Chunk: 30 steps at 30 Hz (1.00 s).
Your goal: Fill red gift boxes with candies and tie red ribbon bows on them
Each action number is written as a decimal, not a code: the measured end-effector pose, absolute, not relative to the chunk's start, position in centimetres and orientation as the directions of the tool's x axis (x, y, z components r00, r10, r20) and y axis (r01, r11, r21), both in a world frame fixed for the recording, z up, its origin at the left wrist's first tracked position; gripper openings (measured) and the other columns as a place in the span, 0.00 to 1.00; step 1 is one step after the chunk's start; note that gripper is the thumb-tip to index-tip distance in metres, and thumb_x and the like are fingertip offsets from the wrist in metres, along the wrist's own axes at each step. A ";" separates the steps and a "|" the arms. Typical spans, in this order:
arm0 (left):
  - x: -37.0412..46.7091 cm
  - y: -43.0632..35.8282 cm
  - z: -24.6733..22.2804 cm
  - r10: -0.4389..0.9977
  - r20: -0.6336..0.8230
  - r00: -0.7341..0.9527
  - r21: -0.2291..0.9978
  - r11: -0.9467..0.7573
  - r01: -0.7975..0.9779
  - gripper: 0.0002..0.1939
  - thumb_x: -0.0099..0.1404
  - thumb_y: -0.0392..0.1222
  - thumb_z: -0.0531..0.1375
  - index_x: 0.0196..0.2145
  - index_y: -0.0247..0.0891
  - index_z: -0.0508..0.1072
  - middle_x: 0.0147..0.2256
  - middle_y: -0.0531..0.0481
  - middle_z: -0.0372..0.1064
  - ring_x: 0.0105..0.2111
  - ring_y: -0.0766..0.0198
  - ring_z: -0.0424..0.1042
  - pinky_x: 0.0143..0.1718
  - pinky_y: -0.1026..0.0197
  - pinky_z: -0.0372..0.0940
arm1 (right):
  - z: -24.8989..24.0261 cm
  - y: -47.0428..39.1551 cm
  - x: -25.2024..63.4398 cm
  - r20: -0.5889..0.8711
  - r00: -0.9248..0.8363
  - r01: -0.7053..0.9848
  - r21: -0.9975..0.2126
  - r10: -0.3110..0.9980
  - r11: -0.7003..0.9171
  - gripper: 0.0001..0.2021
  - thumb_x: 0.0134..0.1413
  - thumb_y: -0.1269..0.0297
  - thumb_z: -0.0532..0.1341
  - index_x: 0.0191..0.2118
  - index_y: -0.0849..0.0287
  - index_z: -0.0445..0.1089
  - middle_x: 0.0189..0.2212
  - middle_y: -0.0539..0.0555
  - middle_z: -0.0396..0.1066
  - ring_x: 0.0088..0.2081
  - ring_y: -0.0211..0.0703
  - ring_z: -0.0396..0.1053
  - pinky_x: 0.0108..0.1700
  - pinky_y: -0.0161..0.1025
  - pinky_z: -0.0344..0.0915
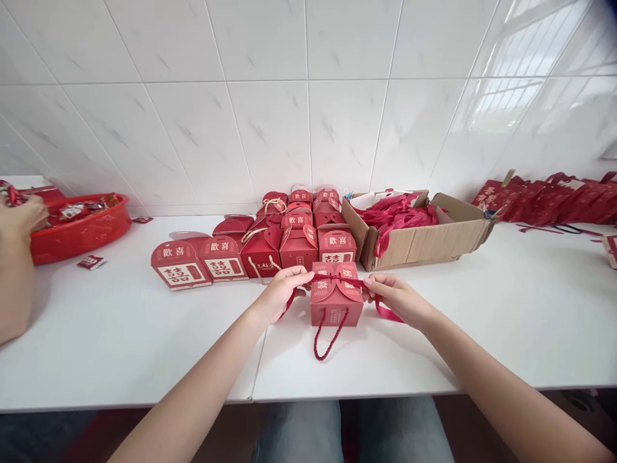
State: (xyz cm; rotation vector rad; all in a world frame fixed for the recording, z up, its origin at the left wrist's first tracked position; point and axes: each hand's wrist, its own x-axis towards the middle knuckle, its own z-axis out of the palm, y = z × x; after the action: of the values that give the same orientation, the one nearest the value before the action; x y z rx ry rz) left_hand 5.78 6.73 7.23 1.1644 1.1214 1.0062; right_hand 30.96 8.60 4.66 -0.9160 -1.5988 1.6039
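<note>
A small red gift box (336, 312) with closed petal flaps stands on the white table in front of me. Across its top runs a dark red ribbon (344, 279), crossed or knotted at the middle. Its left end is pinched in my left hand (284, 289), with a tail hanging below the fingers. My right hand (398, 297) grips the other end at the box's right side, where a loose length loops down. A twisted red cord handle (329, 354) droops from the box's front onto the table.
Behind the box, several red gift boxes (224, 257) stand in rows. A cardboard carton (419, 247) of red ribbons is right of them. At left, another person's hand (24, 218) is at a red basin (81, 235) of wrapped sweets. Red bags (544, 199) line the far right.
</note>
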 end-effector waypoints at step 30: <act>7.7 6.3 10.8 0.961 0.257 0.102 0.899 -0.277 0.338 0.13 0.60 0.51 0.59 0.36 0.39 0.68 0.38 0.50 0.68 0.40 0.61 0.68 0.43 0.59 0.62 | 11.3 8.2 30.3 0.192 -0.687 -0.132 -0.981 0.701 0.140 0.10 0.57 0.59 0.60 0.36 0.60 0.71 0.32 0.54 0.73 0.35 0.41 0.70 0.43 0.43 0.66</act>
State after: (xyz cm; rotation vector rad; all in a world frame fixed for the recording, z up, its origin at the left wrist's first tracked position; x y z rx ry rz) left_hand 7.65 6.27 10.78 1.7101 1.2827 1.1776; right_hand 30.27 8.16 11.33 -0.5492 -1.7645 1.6204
